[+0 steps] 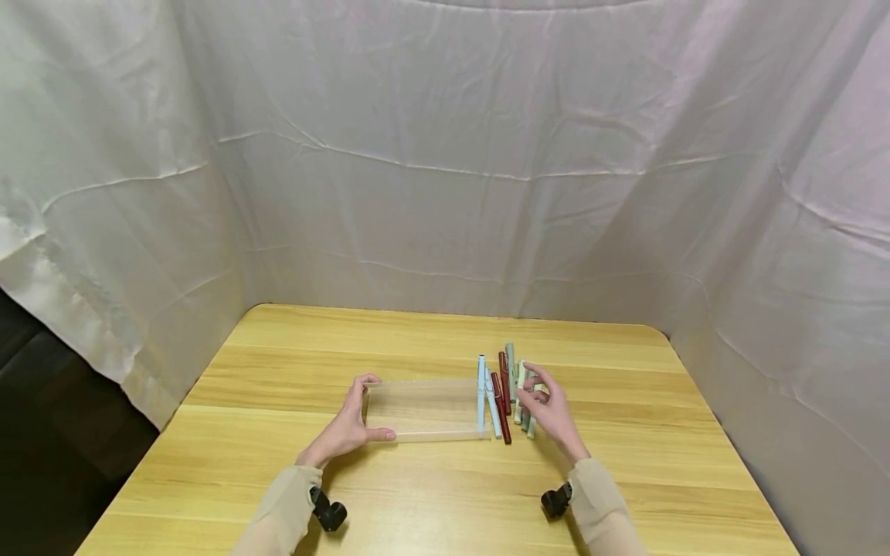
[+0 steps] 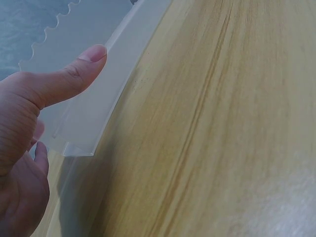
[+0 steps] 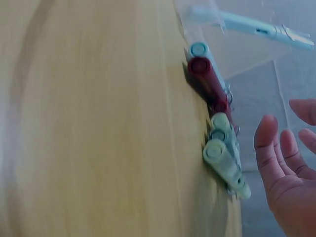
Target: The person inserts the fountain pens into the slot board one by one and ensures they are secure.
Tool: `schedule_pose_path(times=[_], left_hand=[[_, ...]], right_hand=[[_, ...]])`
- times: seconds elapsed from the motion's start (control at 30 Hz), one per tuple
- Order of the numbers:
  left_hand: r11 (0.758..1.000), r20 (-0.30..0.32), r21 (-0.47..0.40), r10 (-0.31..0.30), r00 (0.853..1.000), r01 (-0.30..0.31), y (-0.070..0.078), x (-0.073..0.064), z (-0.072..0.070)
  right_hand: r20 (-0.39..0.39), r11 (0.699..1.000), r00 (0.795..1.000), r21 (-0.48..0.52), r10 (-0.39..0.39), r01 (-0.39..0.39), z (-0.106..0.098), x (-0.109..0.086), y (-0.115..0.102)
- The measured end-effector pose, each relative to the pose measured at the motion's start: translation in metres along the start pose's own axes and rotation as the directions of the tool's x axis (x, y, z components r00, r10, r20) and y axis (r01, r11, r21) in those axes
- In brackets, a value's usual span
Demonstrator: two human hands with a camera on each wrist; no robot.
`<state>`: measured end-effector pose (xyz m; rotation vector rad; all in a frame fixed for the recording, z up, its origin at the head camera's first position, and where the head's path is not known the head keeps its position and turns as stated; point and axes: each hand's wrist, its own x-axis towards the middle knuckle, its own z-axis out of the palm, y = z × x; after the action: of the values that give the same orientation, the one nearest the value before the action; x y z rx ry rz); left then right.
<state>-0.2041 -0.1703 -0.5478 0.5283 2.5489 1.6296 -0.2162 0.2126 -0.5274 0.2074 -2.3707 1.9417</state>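
Clear plastic tray (image 1: 438, 436), one: placed on the wooden table (image 1: 417, 502), left of centre, its long side set across. A wavy edge is shown in the left wrist view.

Left hand (image 1: 351, 421): clamped on the tray's left end, the thumb laid on the near wall, the fingers placed at the far side.

Light blue pen (image 1: 481, 394), one: laid across the tray's right end, one end seen behind the clear near wall, the other extended past the far side.

Second light blue pen (image 1: 494, 413), one: laid just right of the tray.

Dark red pens (image 1: 503, 421), two: laid next in the row.

Grey-green pen (image 1: 511, 367), one: laid toward the table's far side.

Pale green pens (image 3: 215, 150), two, and darker green pen (image 3: 218, 136), one: grouped at the row's right.

Right hand (image 1: 554, 411): held above the green pens, nothing gripped, thumb and fingers parted.

Curtain (image 1: 445, 232), pale, creased: hung behind the table.
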Motion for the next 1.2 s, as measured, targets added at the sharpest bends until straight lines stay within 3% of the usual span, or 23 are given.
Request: schedule_pose_path(times=[0.43,0.77,1.2], left_hand=[[1.0,0.003,-0.005,0.002,1.0,-0.002,0.0,0.0,0.0],[1.0,-0.006,-0.003,0.025,1.0,-0.025,0.0,-0.001,0.001],[1.0,-0.001,-0.015,-0.009,1.0,0.009,0.002,-0.001,0.0]], right_hand=[[-0.067,0.993,0.991,-0.006,0.119,-0.12,-0.017,-0.003,0.008],[-0.07,0.978,0.977,-0.05,0.2,-0.204,-0.022,-0.003,0.012],[-0.066,0.978,0.978,-0.061,0.197,-0.201,-0.025,0.0,0.019]])
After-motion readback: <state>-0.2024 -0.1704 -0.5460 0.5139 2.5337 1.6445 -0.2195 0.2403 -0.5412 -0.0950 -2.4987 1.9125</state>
